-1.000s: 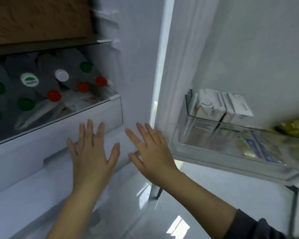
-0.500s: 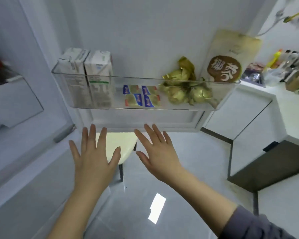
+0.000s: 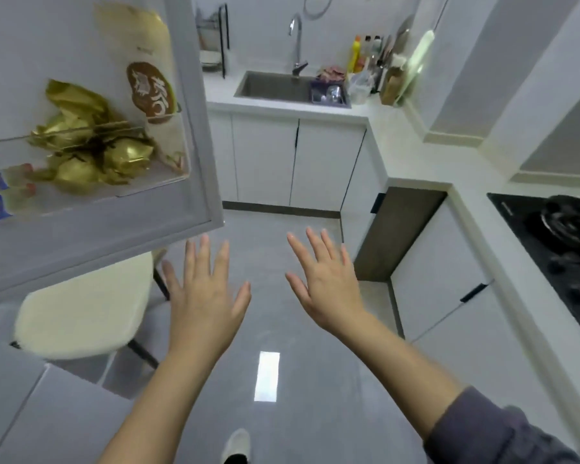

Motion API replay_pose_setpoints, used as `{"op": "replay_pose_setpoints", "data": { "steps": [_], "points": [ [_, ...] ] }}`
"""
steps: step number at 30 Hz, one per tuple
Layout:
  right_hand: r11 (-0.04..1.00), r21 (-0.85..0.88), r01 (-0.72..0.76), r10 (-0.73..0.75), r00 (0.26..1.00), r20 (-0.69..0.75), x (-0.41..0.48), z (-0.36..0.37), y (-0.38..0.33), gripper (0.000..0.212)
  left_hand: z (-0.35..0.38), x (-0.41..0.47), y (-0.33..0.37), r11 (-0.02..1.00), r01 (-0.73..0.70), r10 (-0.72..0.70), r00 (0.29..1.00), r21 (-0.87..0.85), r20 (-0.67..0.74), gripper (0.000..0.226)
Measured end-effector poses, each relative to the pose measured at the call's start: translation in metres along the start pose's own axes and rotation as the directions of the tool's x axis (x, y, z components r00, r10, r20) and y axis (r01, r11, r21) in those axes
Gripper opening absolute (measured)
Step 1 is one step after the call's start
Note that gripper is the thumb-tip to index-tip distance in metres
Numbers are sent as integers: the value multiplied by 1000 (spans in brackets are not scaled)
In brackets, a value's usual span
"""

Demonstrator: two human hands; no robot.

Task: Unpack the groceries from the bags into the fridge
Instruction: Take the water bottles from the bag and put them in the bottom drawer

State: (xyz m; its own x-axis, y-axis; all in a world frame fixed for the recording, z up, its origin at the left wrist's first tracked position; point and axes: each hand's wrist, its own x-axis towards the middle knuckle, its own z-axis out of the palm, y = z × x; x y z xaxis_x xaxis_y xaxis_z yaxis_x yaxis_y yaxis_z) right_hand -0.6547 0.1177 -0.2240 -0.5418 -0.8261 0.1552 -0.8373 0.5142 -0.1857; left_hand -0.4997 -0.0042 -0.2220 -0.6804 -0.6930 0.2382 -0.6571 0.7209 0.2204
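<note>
Hovering left hand [image 3: 205, 298], right hand [image 3: 327, 289] beside fridge door [image 3: 98, 239] corner.

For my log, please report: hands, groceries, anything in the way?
Left hand open, right hand open, both empty. Gold-wrapped packets in door shelf. Cream chair by fridge door.

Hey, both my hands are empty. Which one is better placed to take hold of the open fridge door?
Left. Your left hand is open just below the lower corner of the fridge door. The right hand, also open, is farther from it.
</note>
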Motion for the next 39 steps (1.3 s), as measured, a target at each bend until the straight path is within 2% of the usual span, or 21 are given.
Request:
{"op": "replay_pose_setpoints", "data": {
  "steps": [7,16,23,27,32,39],
  "points": [
    [956,-55,-289,289,957,-18,-11,-20,78,63,36,53,77,969,-233,239,969,-83,70,73],
    [792,-145,-594,586,805,-96,-37,-43,162,66,71,108,173,855,-511,519,846,-90,122,75],
    [689,-160,-707,703,705,-90,-84,-53,215,67,86,103,247,772,-633,633,756,-59,164,77],
    [661,-156,-734,729,678,-96,-121,-66,255,67,94,83,304,738,-671,673,725,-72,146,82],
    [633,-175,-754,745,655,-127,-194,-91,316,66,99,34,390,721,-684,693,710,-113,123,84],
    [518,-172,-838,820,544,-176,-308,-133,399,66,103,-49,511,630,-750,775,621,-200,115,78]
  ]
}}
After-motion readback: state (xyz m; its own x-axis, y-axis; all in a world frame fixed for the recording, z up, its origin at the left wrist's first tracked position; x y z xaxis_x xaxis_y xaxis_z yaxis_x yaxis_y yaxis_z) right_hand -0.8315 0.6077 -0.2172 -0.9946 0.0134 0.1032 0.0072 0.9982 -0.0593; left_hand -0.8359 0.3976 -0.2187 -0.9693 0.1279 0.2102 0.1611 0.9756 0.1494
